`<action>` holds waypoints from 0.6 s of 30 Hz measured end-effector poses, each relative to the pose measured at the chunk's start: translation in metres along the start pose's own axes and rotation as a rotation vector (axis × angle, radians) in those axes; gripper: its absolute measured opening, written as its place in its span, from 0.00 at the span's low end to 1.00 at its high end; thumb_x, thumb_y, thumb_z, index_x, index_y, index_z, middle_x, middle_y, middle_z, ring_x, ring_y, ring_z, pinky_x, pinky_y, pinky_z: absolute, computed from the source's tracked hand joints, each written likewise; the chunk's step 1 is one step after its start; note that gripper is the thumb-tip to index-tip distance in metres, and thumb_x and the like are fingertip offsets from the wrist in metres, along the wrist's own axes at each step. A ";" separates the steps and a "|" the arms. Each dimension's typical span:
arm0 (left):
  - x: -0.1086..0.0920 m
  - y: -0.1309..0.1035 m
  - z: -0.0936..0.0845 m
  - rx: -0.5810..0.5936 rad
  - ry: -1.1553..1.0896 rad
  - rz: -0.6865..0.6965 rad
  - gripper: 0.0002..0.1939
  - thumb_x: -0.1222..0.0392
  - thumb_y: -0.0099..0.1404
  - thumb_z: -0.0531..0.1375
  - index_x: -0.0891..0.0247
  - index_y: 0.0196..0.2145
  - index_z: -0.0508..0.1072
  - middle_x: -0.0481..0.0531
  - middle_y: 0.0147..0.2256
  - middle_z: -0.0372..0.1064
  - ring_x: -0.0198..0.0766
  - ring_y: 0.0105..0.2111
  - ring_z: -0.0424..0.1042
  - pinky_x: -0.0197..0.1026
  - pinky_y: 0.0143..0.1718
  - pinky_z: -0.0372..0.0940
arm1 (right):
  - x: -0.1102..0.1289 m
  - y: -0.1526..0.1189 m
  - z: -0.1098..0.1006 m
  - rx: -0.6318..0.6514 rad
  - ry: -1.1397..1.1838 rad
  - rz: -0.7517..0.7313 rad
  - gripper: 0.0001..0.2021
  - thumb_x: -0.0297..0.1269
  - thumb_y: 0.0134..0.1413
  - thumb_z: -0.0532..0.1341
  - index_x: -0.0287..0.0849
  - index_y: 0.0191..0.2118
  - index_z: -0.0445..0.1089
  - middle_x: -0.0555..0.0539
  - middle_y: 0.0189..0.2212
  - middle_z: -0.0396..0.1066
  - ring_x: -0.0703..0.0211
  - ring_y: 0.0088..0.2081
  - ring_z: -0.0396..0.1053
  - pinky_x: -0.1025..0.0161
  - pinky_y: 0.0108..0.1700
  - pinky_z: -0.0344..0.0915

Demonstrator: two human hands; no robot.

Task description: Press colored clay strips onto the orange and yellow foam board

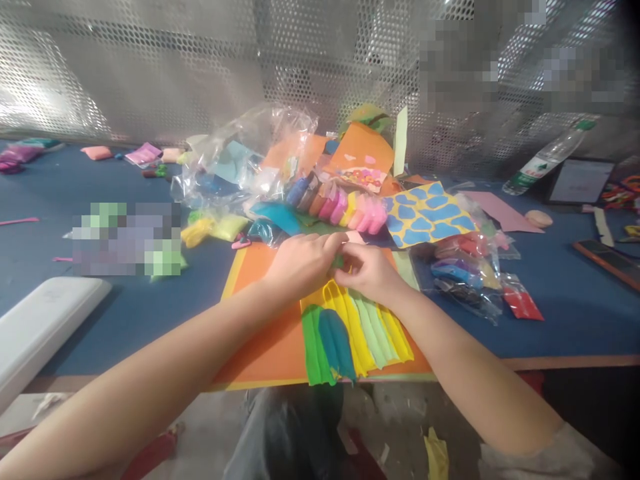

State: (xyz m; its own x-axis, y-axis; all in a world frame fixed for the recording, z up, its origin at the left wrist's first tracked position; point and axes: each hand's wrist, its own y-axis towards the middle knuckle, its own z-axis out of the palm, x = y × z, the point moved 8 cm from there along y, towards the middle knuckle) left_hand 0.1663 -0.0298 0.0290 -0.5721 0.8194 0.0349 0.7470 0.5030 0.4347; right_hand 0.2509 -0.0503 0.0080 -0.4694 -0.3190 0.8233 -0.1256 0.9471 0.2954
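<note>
Above the middle of an orange paper sheet, my two hands meet with fingers touching or nearly so. A small bit of green modelling clay shows between them. My left hand curls over it from the left, its fingertips partly hidden. From the right, the thumb and fingers of my right hand pinch at the same bit. Below the hands, ridged clay strips lie side by side on the sheet: green, a blue-teal piece with a rounded top, yellow and pale green.
Behind the sheet lie a row of bagged coloured clay, clear plastic bags and a blue-and-yellow patterned card. A white device is at left. A bottle leans against the perforated metal screen; a phone lies right.
</note>
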 end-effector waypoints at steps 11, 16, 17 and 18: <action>0.004 0.002 -0.009 -0.167 -0.011 0.152 0.10 0.62 0.64 0.55 0.63 0.42 0.71 0.52 0.32 0.75 0.40 0.33 0.74 0.39 0.32 0.63 | -0.007 -0.004 0.002 0.078 0.365 0.168 0.04 0.33 0.45 0.62 0.40 0.31 0.71 0.56 0.15 0.63 0.67 0.15 0.62 0.69 0.16 0.55; 0.045 0.004 -0.001 -0.019 0.092 -0.055 0.10 0.64 0.62 0.55 0.60 0.40 0.72 0.51 0.34 0.75 0.42 0.35 0.74 0.39 0.29 0.59 | 0.007 -0.008 -0.036 -0.101 0.784 0.003 0.02 0.33 0.46 0.63 0.44 0.28 0.69 0.60 0.12 0.62 0.68 0.12 0.63 0.71 0.14 0.56; 0.055 0.003 0.001 0.023 0.104 -0.107 0.11 0.63 0.61 0.55 0.59 0.41 0.71 0.51 0.35 0.75 0.43 0.35 0.74 0.39 0.28 0.59 | 0.008 -0.008 -0.045 -0.167 0.855 -0.022 0.03 0.35 0.46 0.64 0.45 0.27 0.68 0.60 0.12 0.62 0.67 0.13 0.64 0.71 0.15 0.59; 0.063 0.002 0.002 0.057 0.110 -0.152 0.11 0.61 0.61 0.56 0.59 0.43 0.71 0.51 0.36 0.75 0.44 0.36 0.74 0.39 0.27 0.58 | 0.007 -0.008 -0.052 -0.215 0.903 -0.028 0.05 0.36 0.46 0.64 0.45 0.27 0.67 0.60 0.13 0.63 0.67 0.15 0.66 0.71 0.17 0.62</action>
State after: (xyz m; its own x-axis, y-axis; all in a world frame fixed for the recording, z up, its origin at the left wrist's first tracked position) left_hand 0.1324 0.0238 0.0306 -0.7111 0.6993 0.0722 0.6653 0.6362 0.3907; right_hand 0.2938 -0.0619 0.0367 0.4008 -0.3340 0.8531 0.0807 0.9404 0.3303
